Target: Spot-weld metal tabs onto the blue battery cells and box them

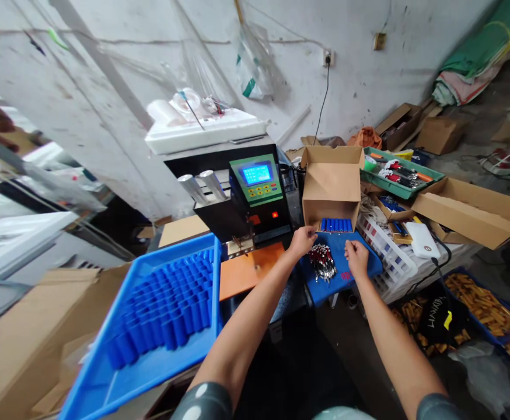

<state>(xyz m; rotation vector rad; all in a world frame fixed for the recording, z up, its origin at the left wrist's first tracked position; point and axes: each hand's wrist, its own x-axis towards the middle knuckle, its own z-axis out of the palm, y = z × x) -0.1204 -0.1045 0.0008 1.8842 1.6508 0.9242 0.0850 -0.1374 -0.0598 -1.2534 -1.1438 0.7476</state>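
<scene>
My left hand [304,240] is closed in a pinch at the left end of a short row of blue cylindrical cells [336,225]. My right hand [357,256] hovers over the right side of a blue work surface [320,291], its fingers curled together. Whatever either hand pinches is too small to make out. Between the hands lies a bundle of short wire leads [322,262], red, black and white with metallic ends. Behind the cells stands an open cardboard box [331,181], and the row lies at its front edge.
Left stands a black machine with a lit display [256,174] and an orange plate [248,271]. A blue tray [106,382] holds many upright blue cylinders. At right are a white plastic basket [386,256], a white power bank [422,239] and a green tray [432,175].
</scene>
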